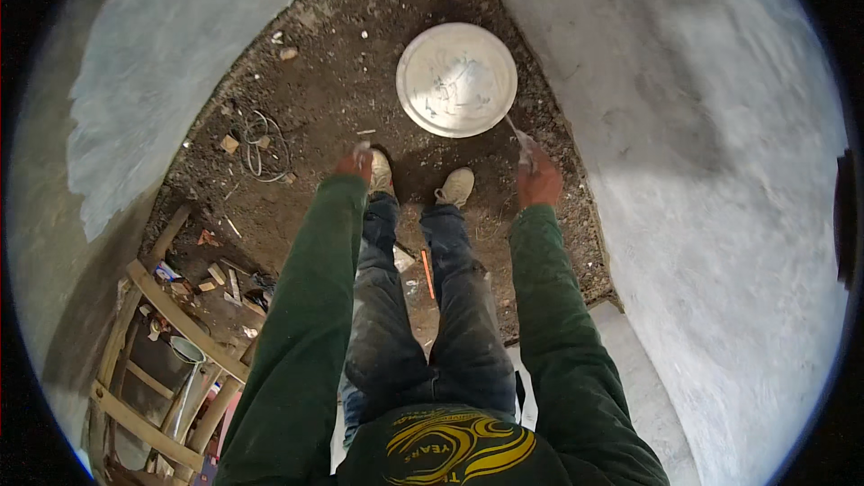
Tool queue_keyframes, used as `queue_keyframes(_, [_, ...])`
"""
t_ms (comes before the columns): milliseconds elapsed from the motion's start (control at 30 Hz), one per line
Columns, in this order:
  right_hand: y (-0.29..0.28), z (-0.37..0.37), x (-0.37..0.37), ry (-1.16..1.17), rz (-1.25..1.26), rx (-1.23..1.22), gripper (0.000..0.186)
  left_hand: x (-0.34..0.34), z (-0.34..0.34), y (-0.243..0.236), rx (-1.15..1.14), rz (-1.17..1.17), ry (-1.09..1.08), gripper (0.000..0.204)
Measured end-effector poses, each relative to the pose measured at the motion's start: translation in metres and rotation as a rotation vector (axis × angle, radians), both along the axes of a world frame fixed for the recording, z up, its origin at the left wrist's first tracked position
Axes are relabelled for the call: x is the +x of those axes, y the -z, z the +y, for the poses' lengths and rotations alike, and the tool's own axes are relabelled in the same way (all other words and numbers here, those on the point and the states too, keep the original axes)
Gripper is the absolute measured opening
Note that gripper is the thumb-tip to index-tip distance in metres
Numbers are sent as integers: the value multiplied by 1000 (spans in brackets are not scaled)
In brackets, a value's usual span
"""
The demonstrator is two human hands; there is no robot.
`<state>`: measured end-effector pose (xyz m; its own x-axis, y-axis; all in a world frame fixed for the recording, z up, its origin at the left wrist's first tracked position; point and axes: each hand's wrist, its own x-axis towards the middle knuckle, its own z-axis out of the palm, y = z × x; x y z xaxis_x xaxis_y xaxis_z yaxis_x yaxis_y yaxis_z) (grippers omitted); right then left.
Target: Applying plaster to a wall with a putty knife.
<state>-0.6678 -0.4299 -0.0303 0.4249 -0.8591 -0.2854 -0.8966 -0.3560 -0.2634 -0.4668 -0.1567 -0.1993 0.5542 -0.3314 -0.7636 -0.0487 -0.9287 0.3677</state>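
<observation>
A round white lid-like disc (441, 81) with a raised rim and bluish-grey smears lies ahead of my shoes, over the dirt floor. My right hand (538, 180) is closed around a thin pale strip-like thing (512, 124), which reaches to the disc's near right edge; its kind is not clear. To the left, apart from the disc, my left hand (354, 165) hangs above my left shoe with its fingers curled. Something whitish shows at those fingers, too small to name. Both arms are stretched forward in green sleeves.
Pale plastered walls (684, 126) rise on both sides. A loop of wire (261, 146) and scraps of rubble lie on the dirt floor (315, 81). At lower left stands a wooden frame (175, 310) like a ladder, with debris around it. An orange stick (427, 274) lies between my legs.
</observation>
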Motion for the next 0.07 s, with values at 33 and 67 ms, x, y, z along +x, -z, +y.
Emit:
queue_keyframes(33, [7,1,20,-206,-9,8,37,10,4,16,-158,-96,-86,66])
queue_keyframes(67, [24,1,31,-363,-34,-38,38,12,16,28,-140,-97,-93,66])
